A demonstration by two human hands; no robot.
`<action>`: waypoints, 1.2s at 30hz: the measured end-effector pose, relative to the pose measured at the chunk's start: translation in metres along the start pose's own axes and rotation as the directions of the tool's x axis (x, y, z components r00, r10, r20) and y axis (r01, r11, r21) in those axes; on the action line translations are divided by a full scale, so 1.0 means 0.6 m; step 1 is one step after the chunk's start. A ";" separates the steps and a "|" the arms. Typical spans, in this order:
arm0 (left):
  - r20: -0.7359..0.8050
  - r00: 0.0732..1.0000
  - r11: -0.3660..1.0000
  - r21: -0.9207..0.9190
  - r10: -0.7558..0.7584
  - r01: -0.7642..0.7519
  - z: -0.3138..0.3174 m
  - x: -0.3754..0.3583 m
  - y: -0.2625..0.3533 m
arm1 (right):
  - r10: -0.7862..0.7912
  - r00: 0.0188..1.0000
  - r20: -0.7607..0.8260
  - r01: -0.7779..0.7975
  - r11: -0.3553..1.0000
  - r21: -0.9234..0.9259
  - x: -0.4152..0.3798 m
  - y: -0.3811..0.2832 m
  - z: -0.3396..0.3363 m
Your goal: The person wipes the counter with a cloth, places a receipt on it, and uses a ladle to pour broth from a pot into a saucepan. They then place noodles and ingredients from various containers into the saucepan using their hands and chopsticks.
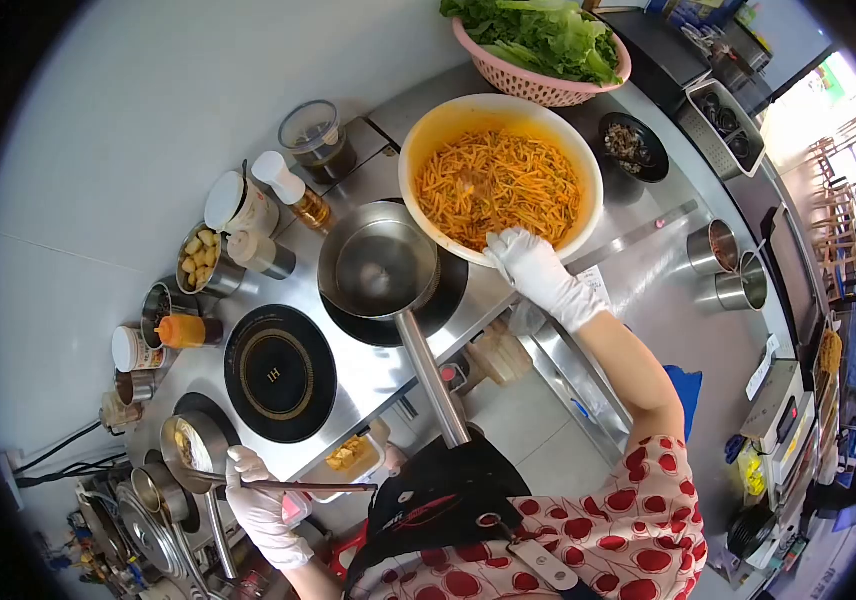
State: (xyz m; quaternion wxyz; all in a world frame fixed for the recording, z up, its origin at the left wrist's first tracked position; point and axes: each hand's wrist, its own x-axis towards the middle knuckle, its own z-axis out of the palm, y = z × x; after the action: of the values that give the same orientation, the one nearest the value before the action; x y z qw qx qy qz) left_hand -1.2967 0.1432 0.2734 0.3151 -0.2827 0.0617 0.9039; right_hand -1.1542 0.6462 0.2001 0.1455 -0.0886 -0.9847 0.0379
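My right hand, in a white glove, has its fingers closed on the near rim of a large white bowl filled with orange shredded food. The bowl stands beside an empty-looking steel saucepan, whose handle points toward me. At the lower left my left hand, also gloved, is wrapped round a pair of long dark chopsticks. The chopstick ends reach over a small pan with pale food in it, on the left burner.
A round black hob lies between the pans. Bottles, jars and a pot of peeled garlic line the wall. Behind the bowl stands a pink basket of lettuce; to its right are a black bowl and steel cups.
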 end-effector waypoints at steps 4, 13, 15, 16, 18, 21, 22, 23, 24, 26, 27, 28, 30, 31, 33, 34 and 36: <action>-0.026 1.000 1.000 -0.005 -0.008 0.008 0.003 0.008 -0.003 | 0.058 0.998 -0.040 -0.050 0.983 0.174 -0.029 -0.036 -0.058; -0.026 1.000 0.999 -0.031 -0.015 0.015 0.000 0.018 -0.012 | 0.043 0.996 0.075 -0.051 0.992 0.113 -0.011 -0.016 -0.042; -0.029 0.999 0.999 -0.047 -0.014 0.013 0.001 0.015 -0.011 | 0.193 0.973 -0.123 -0.115 0.876 0.469 -0.017 -0.031 -0.046; -0.032 0.999 0.998 -0.063 -0.011 0.009 0.001 0.012 -0.011 | 0.368 0.915 -0.165 -0.210 0.783 0.585 -0.025 -0.027 -0.039; -0.034 0.999 0.997 -0.083 -0.006 0.003 -0.001 0.011 -0.012 | 0.723 0.669 0.173 -0.382 0.134 0.914 -0.028 0.000 -0.033; -0.029 1.000 0.997 -0.080 0.009 -0.012 -0.003 0.010 -0.011 | 0.820 0.527 0.221 -0.419 0.025 0.908 -0.020 0.036 -0.030; -0.026 1.000 0.997 -0.076 0.008 -0.010 -0.003 0.010 -0.012 | 0.818 0.529 0.223 -0.420 0.024 0.907 -0.020 0.037 -0.030; -0.023 1.000 0.997 -0.073 0.006 -0.008 -0.003 0.010 -0.013 | 0.823 0.542 0.170 -0.416 0.087 0.905 -0.018 0.036 -0.033; -0.026 1.000 0.997 -0.075 0.006 -0.008 -0.006 0.012 -0.012 | 0.824 0.554 0.115 -0.410 0.151 0.900 -0.018 0.036 -0.035; -0.028 0.999 0.998 -0.054 0.021 -0.022 -0.011 0.017 -0.011 | 0.840 0.522 0.150 -0.412 0.095 0.906 -0.017 0.051 -0.038; -0.029 0.999 0.998 -0.056 0.021 -0.023 -0.011 0.017 -0.012 | 0.852 0.489 0.185 -0.411 0.038 0.911 -0.016 0.059 -0.041; -0.028 0.999 0.998 -0.058 0.021 -0.022 -0.010 0.018 -0.013 | 0.863 0.459 0.210 -0.414 -0.002 0.910 -0.014 0.065 -0.047; -0.026 0.999 0.998 -0.063 0.021 -0.022 -0.012 0.018 -0.012 | 0.869 0.438 0.229 -0.399 -0.040 0.916 -0.015 0.082 -0.052; -0.015 1.000 0.997 -0.079 0.006 -0.007 -0.014 0.017 -0.008 | 0.876 0.414 0.248 -0.382 -0.081 0.921 -0.018 0.090 -0.056; 0.000 1.000 0.995 -0.100 -0.009 0.009 -0.016 0.016 -0.004 | 0.877 0.417 0.239 -0.365 -0.080 0.928 -0.020 0.098 -0.072; 0.000 1.000 0.995 -0.099 -0.001 0.001 -0.016 0.015 -0.002 | 0.880 0.416 0.229 -0.374 -0.064 0.925 -0.019 0.099 -0.083; 0.005 1.000 0.994 -0.109 0.012 -0.012 -0.015 0.012 -0.001 | 0.888 0.413 0.201 -0.396 -0.023 0.918 -0.012 0.095 -0.109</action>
State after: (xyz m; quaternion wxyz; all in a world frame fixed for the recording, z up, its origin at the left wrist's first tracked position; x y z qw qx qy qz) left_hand -1.2965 0.1446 0.2620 0.2940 -0.2967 0.0130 0.9085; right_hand -1.1190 0.7043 0.2548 0.3553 -0.4716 -0.5508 0.5899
